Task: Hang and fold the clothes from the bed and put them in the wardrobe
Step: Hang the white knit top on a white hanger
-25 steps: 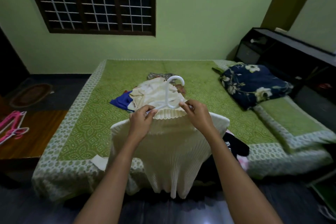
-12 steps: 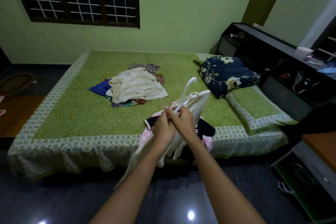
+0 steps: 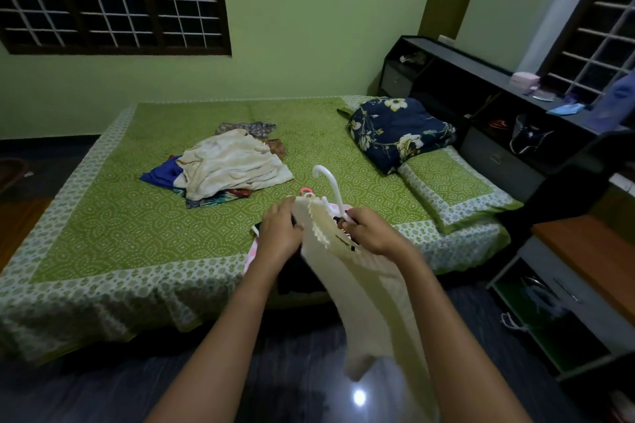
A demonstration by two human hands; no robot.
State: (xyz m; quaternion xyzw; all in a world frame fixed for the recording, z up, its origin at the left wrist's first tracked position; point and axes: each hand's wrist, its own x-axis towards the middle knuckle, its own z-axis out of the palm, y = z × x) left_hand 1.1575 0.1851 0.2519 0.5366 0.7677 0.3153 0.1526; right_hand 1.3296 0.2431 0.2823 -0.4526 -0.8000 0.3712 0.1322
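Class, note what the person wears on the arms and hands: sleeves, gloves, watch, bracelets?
The left hand and right hand are bare, without gloves. Both forearms are uncovered to the frame's edge, so no sleeve shows. Neither wrist carries a watch or bracelet. Rings cannot be judged.

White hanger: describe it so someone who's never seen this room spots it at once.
Start at the green patterned bed; at its near edge a cream ribbed knit top is held up. The white plastic hanger sits in that top's neck, its base held by the right hand, the left hand on the collar. Its tall curved white hook differs from the small pink hook just left of it.
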